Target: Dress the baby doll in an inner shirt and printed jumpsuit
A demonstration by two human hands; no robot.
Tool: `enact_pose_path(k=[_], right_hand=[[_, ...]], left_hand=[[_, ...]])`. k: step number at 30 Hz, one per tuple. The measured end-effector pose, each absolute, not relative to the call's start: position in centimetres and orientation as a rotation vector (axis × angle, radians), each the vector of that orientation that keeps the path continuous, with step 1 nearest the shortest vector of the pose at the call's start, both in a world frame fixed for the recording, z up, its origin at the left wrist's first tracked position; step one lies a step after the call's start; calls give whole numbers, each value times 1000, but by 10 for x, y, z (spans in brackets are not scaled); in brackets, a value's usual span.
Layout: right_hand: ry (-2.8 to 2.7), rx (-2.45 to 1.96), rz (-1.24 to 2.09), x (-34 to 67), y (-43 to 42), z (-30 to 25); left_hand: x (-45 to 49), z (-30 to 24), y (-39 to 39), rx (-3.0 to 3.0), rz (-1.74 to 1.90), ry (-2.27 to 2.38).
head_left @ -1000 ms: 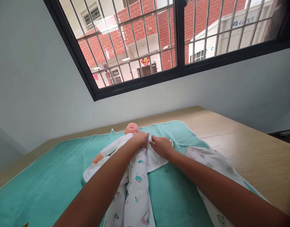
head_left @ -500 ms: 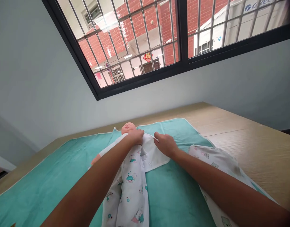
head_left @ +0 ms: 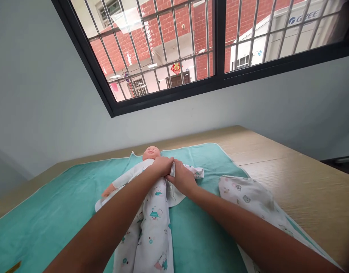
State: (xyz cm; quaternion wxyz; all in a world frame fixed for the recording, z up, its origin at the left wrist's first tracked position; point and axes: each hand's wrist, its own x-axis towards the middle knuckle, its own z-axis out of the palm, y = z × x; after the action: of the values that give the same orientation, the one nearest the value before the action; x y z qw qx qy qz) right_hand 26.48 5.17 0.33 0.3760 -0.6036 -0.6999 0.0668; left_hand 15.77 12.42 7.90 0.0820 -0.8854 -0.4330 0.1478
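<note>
A baby doll (head_left: pixel 151 152) lies on its back on a teal blanket (head_left: pixel 202 227), its head toward the wall. It is in a white baby outfit (head_left: pixel 155 216) printed with small figures, whose long legs point toward me. My left hand (head_left: pixel 163 166) is closed on the outfit's cloth at the doll's chest. Against it, my right hand (head_left: pixel 183 178) pinches the same edge, and a bit of white cloth shows between the fingers. A printed sleeve (head_left: pixel 197 172) sticks out past my right hand. The doll's arm on the left is stretched out; its other arm is hidden.
A folded white printed cloth (head_left: pixel 245 193) lies at the blanket's right edge, partly under my right forearm. The wooden table (head_left: pixel 279 163) meets the wall below a barred window (head_left: pixel 163 94). A small brown object (head_left: pixel 14 267) shows at the lower left.
My right hand has moved left to meet my left hand. The white flap it held out to the right has been drawn in, and the printed sleeve now shows.
</note>
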Motion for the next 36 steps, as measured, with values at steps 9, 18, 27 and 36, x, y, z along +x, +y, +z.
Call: enact_pose_path(k=[9,18,27,36], right_hand=[[-1867,-1694,182,268,51,2],[-1841,-1662,102,274,53,2],[-1792,-1808,169,276,52,9],[-1884,-1900,142,275,58,4]], left_hand=[[160,81,121,-2628,438,-1215],[144,98,120,-2538,458,-1216],[122,94,127,-2491,525,-1350],[149,69,112,-2547,455,-1305]])
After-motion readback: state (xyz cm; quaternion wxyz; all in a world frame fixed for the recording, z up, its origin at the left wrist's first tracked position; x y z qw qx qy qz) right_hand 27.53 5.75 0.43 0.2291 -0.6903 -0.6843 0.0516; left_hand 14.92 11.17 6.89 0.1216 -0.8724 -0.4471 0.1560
